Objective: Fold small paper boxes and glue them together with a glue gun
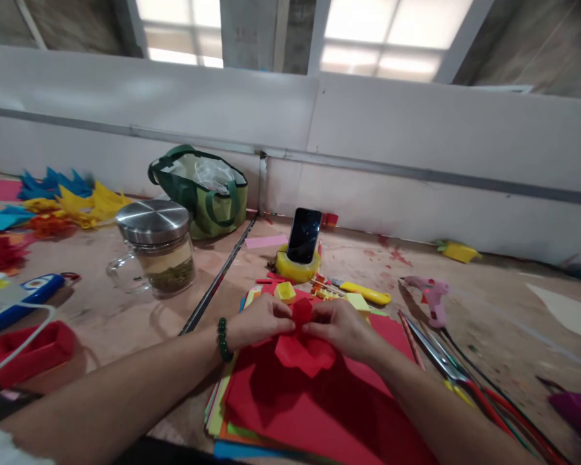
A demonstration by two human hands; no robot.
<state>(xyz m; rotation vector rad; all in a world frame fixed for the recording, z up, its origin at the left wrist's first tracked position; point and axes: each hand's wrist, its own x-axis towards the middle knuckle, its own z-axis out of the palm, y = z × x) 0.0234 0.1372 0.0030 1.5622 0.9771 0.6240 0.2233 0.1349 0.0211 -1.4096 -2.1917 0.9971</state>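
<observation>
Between my two hands is a red paper flower, its wide petals hanging toward me and a narrower part standing up. My left hand, with a green bead bracelet at the wrist, pinches its left side. From the right, my right hand pinches it with thumb and fingertips. The flower is held above a stack of coloured sheets with a red one on top. Just beyond my fingers sits a small yellow paper box.
A phone leans in a yellow holder. A yellow utility knife, pink glue gun and scissors lie to the right. On the left stand a lidded glass mug and a green bag.
</observation>
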